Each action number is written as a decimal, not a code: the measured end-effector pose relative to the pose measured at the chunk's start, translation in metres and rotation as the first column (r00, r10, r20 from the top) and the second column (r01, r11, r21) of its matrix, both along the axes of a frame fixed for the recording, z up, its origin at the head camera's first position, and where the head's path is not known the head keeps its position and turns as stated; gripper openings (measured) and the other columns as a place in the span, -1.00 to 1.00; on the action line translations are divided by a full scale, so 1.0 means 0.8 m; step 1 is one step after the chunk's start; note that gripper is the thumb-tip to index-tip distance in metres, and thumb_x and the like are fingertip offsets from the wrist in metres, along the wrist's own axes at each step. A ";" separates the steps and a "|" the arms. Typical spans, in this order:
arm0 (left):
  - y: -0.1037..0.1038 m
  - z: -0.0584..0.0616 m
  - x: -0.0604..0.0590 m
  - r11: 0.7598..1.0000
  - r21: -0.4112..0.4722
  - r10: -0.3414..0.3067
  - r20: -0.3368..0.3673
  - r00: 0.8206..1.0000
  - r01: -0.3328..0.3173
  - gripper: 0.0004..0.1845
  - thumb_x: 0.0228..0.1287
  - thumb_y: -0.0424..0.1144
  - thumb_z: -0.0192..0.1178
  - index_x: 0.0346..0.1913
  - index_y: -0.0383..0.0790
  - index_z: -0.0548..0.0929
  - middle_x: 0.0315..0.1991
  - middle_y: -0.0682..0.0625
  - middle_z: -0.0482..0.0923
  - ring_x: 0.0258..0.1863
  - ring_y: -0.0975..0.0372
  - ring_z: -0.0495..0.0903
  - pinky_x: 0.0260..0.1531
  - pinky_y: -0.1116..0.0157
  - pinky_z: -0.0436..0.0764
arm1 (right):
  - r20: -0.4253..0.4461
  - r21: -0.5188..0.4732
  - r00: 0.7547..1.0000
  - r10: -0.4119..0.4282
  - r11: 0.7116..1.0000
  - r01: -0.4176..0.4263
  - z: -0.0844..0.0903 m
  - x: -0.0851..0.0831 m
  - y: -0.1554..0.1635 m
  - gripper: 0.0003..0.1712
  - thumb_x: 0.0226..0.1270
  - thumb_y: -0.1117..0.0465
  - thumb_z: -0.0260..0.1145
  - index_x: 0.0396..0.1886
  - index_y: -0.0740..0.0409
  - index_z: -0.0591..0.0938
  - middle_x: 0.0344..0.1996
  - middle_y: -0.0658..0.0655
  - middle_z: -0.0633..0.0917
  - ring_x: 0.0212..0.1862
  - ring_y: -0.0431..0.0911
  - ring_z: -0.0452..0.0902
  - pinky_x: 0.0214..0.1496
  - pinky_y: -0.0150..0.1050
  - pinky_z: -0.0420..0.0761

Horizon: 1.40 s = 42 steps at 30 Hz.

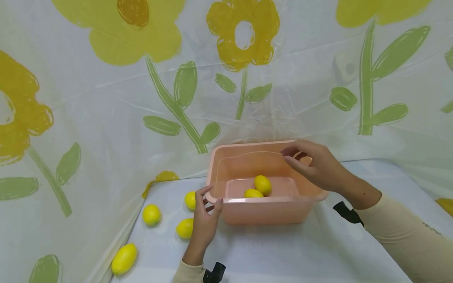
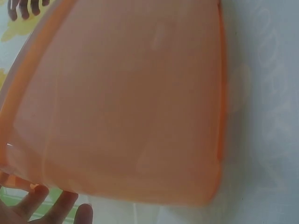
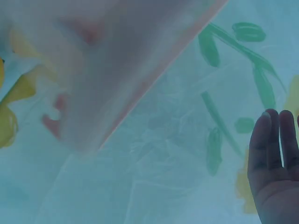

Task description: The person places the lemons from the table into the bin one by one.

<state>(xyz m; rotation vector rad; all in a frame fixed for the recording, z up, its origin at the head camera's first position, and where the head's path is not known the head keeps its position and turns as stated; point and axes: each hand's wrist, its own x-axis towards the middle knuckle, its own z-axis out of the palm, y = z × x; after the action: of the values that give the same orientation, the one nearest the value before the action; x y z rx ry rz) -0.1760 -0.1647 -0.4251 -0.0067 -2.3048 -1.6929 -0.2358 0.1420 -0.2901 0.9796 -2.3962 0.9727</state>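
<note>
Centrally on the white-covered table: a peach plastic tub, two lemons inside. Left hand pinching its near-left rim corner. Right hand above the far rim, fingers relaxed, holding nothing. Four loose lemons just left of the tub.

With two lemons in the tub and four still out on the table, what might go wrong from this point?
1. The left hand grips only the near left corner of the pink tub; a pull there may swing or tip it.
2. The two lemons inside lie loose and would likely roll if the tub moves.
3. One lemon lies near the table's left edge by the hanging cloth; a nudge could send it off.
</note>
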 end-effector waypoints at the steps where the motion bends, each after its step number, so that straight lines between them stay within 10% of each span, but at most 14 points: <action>1: 0.000 0.000 0.000 1.000 -0.002 -0.001 0.000 1.000 0.001 -0.40 0.39 0.02 0.21 0.37 0.03 0.23 0.50 -0.02 0.16 0.33 -0.10 0.36 0.26 -0.15 0.43 | -0.025 -0.026 1.000 -0.002 1.000 0.002 -0.005 0.004 0.005 -0.80 0.31 0.36 0.36 -0.09 0.13 0.70 -0.17 0.00 0.76 -0.18 -0.26 0.61 -0.11 -0.51 0.61; 17: -0.003 0.003 0.000 1.000 -0.008 0.009 0.022 1.000 -0.009 -0.42 0.41 0.00 0.20 0.37 0.04 0.22 0.51 0.00 0.13 0.32 -0.07 0.35 0.25 -0.09 0.43 | 0.003 -0.271 0.973 -0.232 0.936 0.224 -0.076 0.033 0.069 -0.75 0.30 0.46 0.30 -0.06 0.22 0.69 -0.16 -0.28 0.66 -0.08 -0.57 0.52 0.01 -0.73 0.44; 26: -0.001 0.000 -0.003 1.000 -0.004 0.009 0.034 0.999 -0.009 -0.41 0.40 0.04 0.20 0.37 0.06 0.21 0.54 0.01 0.09 0.33 -0.05 0.33 0.26 -0.04 0.44 | 0.174 -0.096 0.910 -0.377 0.913 0.396 -0.123 0.016 0.113 -0.71 0.47 0.18 0.24 0.04 0.26 0.63 -0.07 0.27 0.70 -0.11 -0.65 0.35 -0.10 -0.77 0.38; 35: 0.001 0.001 -0.004 1.000 -0.006 0.013 0.055 0.998 -0.012 -0.41 0.40 0.04 0.19 0.36 0.07 0.21 0.55 -0.02 0.08 0.33 -0.06 0.32 0.27 -0.05 0.45 | 0.215 0.097 0.857 -0.468 0.884 0.458 -0.161 -0.007 0.145 -0.66 0.43 0.26 0.25 0.09 0.39 0.55 -0.01 0.41 0.63 0.00 0.25 0.53 0.05 0.33 0.55; 42: 0.002 0.002 -0.002 1.000 0.000 0.017 0.042 0.999 -0.017 -0.41 0.41 0.01 0.19 0.37 0.03 0.21 0.54 -0.03 0.09 0.32 -0.06 0.33 0.25 -0.04 0.45 | 0.200 0.270 0.831 -0.520 0.844 0.463 -0.178 -0.026 0.165 -0.61 0.35 0.26 0.30 0.10 0.36 0.56 0.08 0.51 0.54 0.07 0.38 0.45 0.10 0.40 0.49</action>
<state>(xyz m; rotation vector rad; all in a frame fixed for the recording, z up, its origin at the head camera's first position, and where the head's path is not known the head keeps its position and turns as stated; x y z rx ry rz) -0.1772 -0.1633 -0.4234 0.0493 -2.3278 -1.7009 -0.2562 0.2738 -0.4326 0.2476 -2.8130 0.6938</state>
